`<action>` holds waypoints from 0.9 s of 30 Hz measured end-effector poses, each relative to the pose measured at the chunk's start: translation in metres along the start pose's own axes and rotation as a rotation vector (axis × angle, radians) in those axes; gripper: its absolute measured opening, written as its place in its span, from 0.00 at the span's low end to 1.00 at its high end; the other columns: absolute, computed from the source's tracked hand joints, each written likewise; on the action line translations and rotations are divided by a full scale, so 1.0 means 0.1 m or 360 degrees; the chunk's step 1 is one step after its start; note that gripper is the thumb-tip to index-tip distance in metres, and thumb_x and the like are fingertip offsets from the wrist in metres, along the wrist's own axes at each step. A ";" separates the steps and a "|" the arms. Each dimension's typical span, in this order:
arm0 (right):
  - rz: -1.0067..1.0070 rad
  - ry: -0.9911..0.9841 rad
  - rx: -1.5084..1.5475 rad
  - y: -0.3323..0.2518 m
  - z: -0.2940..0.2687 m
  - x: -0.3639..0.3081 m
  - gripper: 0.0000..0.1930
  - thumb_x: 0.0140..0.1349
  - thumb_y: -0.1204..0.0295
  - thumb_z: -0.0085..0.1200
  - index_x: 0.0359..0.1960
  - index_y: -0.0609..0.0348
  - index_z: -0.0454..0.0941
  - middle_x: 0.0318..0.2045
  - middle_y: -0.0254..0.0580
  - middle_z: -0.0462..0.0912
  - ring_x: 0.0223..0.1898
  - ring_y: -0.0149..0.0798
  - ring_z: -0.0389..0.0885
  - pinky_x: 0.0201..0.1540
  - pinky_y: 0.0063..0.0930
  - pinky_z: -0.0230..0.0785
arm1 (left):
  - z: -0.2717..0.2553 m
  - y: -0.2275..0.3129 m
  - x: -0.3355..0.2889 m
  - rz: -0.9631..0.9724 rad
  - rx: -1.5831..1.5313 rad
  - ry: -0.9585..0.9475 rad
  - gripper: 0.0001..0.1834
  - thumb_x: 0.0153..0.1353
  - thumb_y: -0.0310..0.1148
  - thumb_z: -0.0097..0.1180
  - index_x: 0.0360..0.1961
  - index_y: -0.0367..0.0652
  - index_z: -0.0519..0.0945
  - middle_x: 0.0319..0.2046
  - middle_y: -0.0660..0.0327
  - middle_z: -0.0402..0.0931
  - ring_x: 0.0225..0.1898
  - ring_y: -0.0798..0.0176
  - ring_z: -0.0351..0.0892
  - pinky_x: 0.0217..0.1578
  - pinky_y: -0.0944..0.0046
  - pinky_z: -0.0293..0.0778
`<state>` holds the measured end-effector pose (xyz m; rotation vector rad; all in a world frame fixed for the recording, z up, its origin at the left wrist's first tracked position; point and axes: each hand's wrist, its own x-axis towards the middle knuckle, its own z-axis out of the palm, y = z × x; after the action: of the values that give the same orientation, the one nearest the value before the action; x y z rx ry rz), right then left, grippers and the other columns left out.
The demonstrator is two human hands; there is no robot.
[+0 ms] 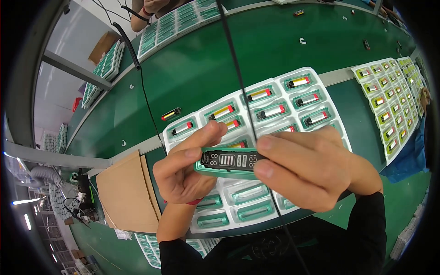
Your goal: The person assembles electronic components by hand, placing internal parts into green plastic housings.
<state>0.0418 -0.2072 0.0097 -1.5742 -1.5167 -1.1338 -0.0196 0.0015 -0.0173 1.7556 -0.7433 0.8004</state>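
Both hands hold one small part between them: a teal green shell (215, 170) with a thin black display strip (229, 160) laid on its top. My left hand (185, 167) pinches the left end with thumb and fingers. My right hand (305, 169) grips the right end, index finger and thumb on the strip's edge. Below the hands lies a white blister tray (270, 98) whose far pockets hold green shells with small battery cells, while its near pockets hold empty-looking shells.
A loose battery cell (171, 114) lies on the green conveyor belt (256, 50). A second filled tray (389, 105) sits at the right, a brown cardboard sheet (123, 192) at the left. A black cable (238, 78) hangs across the view. Another person's hand (153, 7) shows at the top.
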 end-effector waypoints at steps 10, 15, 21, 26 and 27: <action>0.0175 -0.0009 0.0071 0.19 -0.01 -0.08 0.29 0.36 0.87 0.64 0.46 0.71 0.73 0.42 0.55 0.76 0.36 0.41 0.80 0.34 0.23 0.75 | -0.04 0.11 0.20 0.0406 0.0257 0.0044 0.23 0.55 0.21 0.62 0.43 0.39 0.59 0.43 0.33 0.75 0.42 0.41 0.82 0.43 0.53 0.82; 0.0199 0.0027 -0.0018 0.17 0.04 -0.07 0.27 0.36 0.87 0.64 0.45 0.69 0.75 0.41 0.53 0.78 0.37 0.39 0.80 0.31 0.23 0.74 | -0.10 0.26 0.19 0.0280 0.0454 -0.0088 0.23 0.48 0.20 0.67 0.44 0.39 0.68 0.45 0.40 0.77 0.43 0.42 0.81 0.43 0.53 0.80; 0.0055 0.0057 0.0005 0.09 0.04 0.02 0.16 0.44 0.80 0.58 0.38 0.69 0.80 0.32 0.49 0.81 0.24 0.34 0.79 0.19 0.20 0.69 | -0.07 0.36 0.12 0.0082 0.0328 0.0030 0.23 0.43 0.18 0.67 0.44 0.34 0.75 0.37 0.48 0.78 0.39 0.50 0.81 0.37 0.61 0.78; 0.0634 -0.0267 0.0433 0.09 0.02 0.07 0.18 0.44 0.83 0.64 0.40 0.67 0.80 0.32 0.46 0.83 0.26 0.37 0.80 0.26 0.22 0.70 | -0.15 0.37 0.34 -0.0106 0.0843 -0.0359 0.18 0.51 0.18 0.58 0.46 0.27 0.74 0.35 0.52 0.73 0.36 0.64 0.73 0.39 0.68 0.70; 0.0710 -0.0240 0.0492 0.07 0.02 0.06 0.18 0.44 0.84 0.64 0.40 0.67 0.80 0.31 0.45 0.83 0.26 0.36 0.79 0.26 0.23 0.69 | -0.07 0.37 0.32 -0.0194 0.0628 -0.0228 0.15 0.53 0.20 0.58 0.43 0.26 0.76 0.34 0.53 0.73 0.35 0.66 0.73 0.38 0.71 0.69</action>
<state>0.0489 -0.2035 0.0153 -1.6909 -1.2684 -0.5165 -0.0309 -0.0059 0.0304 2.2087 -0.5905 0.7816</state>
